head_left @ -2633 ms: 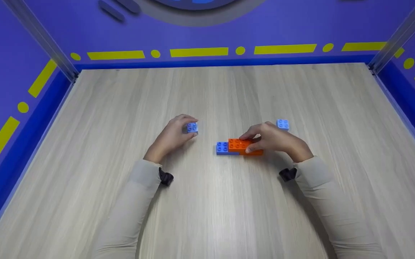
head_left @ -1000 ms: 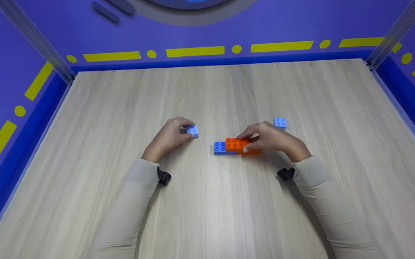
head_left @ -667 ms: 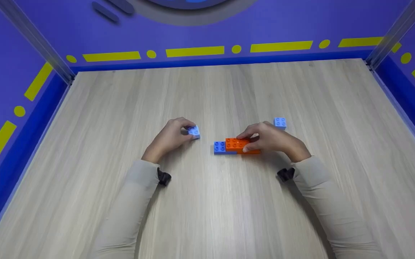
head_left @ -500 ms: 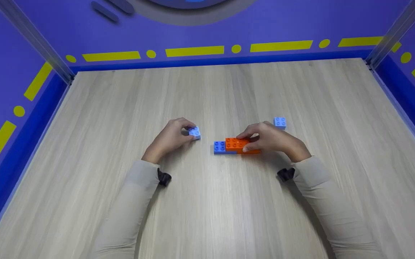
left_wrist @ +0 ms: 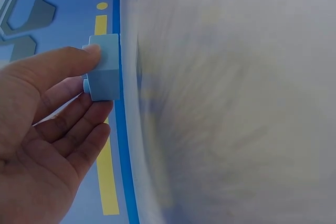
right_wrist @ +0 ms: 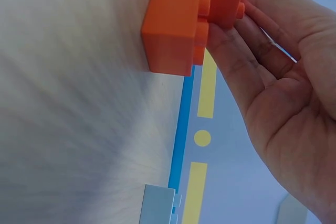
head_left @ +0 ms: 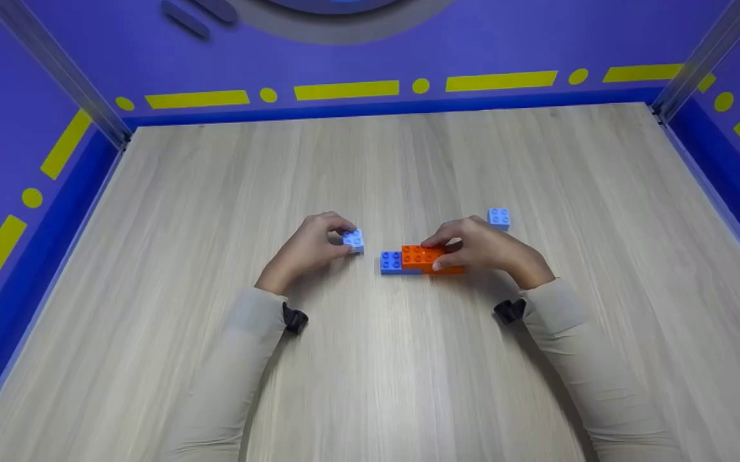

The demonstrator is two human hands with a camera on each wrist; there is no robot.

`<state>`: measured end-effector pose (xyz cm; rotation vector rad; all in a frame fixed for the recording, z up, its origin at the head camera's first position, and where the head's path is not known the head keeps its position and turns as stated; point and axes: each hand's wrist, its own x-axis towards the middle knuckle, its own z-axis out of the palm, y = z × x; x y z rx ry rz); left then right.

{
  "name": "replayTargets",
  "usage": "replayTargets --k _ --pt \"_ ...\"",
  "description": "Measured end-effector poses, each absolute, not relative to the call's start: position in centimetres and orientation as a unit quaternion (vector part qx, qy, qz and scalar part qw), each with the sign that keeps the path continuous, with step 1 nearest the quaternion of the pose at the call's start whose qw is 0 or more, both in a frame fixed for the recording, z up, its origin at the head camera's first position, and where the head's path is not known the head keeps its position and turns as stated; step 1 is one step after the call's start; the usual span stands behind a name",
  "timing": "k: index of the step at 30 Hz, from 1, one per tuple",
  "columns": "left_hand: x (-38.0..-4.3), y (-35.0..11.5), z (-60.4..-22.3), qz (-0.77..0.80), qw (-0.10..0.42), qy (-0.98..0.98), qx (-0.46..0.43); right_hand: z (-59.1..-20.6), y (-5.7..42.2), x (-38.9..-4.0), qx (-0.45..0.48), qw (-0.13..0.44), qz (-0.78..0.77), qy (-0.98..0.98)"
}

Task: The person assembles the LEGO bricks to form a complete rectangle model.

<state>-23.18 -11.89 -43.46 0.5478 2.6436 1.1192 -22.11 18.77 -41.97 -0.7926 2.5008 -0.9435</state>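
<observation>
My left hand pinches a small light blue toy building brick between thumb and fingers, studs up, just left of a brick stack. In the left wrist view the thumb presses one side of the light blue brick. The stack has a blue brick and an orange brick at the bottom, bridged by an upper orange brick. My right hand grips the upper orange brick near its right end, covering part of it. The right wrist view shows the lower orange brick with its end studs bare.
Another light blue brick lies behind my right hand; its side also shows in the right wrist view. The wood-grain table is bordered by blue-purple panels with yellow marks at the back and sides.
My left hand has turned the light blue brick and moved it right and slightly nearer, closer to the stack. The right hand keeps its grip on the upper orange brick.
</observation>
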Motion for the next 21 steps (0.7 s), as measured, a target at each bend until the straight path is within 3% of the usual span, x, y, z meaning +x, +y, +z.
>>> replayTargets --k 21 --pt "-22.4 -10.3 -42.6 0.375 0.104 0.889 0.239 -42.2 18.8 -22.2 -0.278 0.173 -0.327 0.886"
